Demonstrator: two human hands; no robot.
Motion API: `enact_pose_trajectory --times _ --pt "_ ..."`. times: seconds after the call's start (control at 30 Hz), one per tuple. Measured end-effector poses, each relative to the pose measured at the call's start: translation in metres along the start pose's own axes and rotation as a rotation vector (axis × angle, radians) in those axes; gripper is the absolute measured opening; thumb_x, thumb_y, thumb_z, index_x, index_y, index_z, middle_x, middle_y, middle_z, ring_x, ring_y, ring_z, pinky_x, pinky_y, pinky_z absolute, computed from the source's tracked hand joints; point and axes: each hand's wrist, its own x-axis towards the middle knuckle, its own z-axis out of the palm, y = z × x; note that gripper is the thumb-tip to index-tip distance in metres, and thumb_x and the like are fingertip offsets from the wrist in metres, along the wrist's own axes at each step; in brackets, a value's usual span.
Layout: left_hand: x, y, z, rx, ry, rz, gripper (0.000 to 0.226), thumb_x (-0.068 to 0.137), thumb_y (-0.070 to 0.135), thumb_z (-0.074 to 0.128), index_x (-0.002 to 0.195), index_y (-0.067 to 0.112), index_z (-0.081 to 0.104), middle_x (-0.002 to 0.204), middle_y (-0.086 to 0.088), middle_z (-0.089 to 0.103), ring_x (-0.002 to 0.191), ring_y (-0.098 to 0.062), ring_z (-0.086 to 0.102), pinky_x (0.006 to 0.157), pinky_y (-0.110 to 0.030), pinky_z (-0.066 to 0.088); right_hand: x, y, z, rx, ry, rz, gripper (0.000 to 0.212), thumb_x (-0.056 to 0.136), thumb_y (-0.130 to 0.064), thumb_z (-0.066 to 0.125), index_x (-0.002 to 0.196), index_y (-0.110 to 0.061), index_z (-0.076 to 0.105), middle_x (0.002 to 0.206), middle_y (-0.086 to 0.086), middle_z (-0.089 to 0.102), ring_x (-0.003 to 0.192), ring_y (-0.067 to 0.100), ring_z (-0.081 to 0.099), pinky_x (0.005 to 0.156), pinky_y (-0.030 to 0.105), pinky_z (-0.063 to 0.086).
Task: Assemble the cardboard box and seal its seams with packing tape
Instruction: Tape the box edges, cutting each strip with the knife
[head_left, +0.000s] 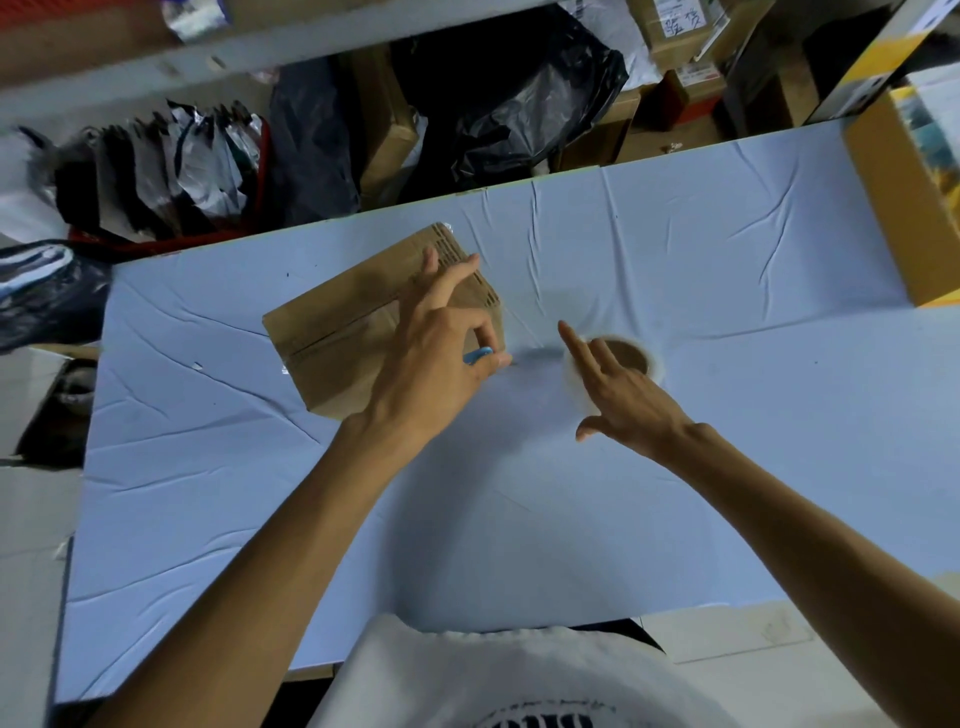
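Just under the left hand lies the cardboard box, a low brown corrugated block with matte faces, a straight seam running along its top and a glossy patch at the corner farthest from the hand. The left hand's forefinger and middle finger stretch out straight onto the box top, while its thumb and curled lower fingers pinch a small blue tool, whose exact shape is hidden by the grip. Close beside that tool, toward the right hand, sits the tape roll: a round ring with a brown cardboard core and a pale, smeared outer band. The right hand lies over the roll's near rim with its forefinger pointing straight and its thumb spread wide; blur keeps me from telling whether it truly grips the roll. Both hands work above a pale blue cloth, thin and creased into long sharp wrinkles. Well beyond the right hand stands an open brown carton, and beyond the left hand slump shiny, crumpled black plastic bags.
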Motion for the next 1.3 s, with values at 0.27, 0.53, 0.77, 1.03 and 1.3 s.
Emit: enact_pose_trajectory --times 0.27,0.53,0.77,1.03,1.3 --pt "-0.034 -0.018 0.064 -0.238 -0.143 -0.101 0.024 0.066 0.036 0.084 0.069 0.018 0.067 0.062 0.005 0.058 0.059 -0.011 0.052 0.056 -0.033 0.044 -0.01 0.009 0.024 0.044 -0.095 0.051 0.127 0.074 -0.011 0.08 0.149 -0.013 -0.022 0.134 0.015 0.032 0.098 0.035 0.058 0.09 0.04 0.047" --pt "-0.045 -0.061 0.143 -0.121 -0.235 -0.442 0.043 0.066 0.037 0.084 0.09 0.012 0.059 0.084 0.001 0.068 0.087 -0.022 0.063 0.069 -0.034 0.044 -0.014 0.009 0.029 0.039 -0.096 0.093 0.12 0.077 -0.015 0.079 0.151 -0.011 -0.016 0.146 0.016 0.026 0.12 0.035 0.048 0.099 0.041 0.043" --pt "-0.052 -0.047 0.133 0.214 -0.229 -0.257 0.063 0.068 0.054 0.075 0.109 0.012 0.053 0.112 -0.004 0.056 0.106 -0.023 0.054 0.08 -0.036 0.047 -0.009 -0.002 0.012 -0.065 0.111 0.075 0.127 0.064 -0.047 0.083 0.153 -0.009 0.001 0.134 0.012 0.035 0.121 0.031 0.032 0.109 0.036 0.024" --pt "-0.017 0.0 0.005 0.038 0.396 0.212 0.011 0.087 0.024 0.062 0.087 0.013 0.061 0.088 -0.001 0.06 0.079 -0.013 0.052 0.065 -0.019 0.038 0.031 -0.035 -0.056 1.535 0.072 0.314 0.045 0.08 -0.038 0.051 0.115 -0.011 0.058 0.092 0.016 0.073 0.085 0.031 0.07 0.076 0.039 0.056" --pt "0.031 -0.022 0.002 -0.095 0.107 -0.059 0.044 0.082 0.031 0.07 0.122 0.016 0.058 0.135 -0.001 0.043 0.126 -0.015 0.041 0.101 -0.022 0.035 0.039 -0.039 -0.043 1.586 0.035 0.35 0.027 0.085 -0.016 0.07 0.109 -0.004 0.064 0.082 0.007 0.07 0.074 0.018 0.069 0.069 0.026 0.055"
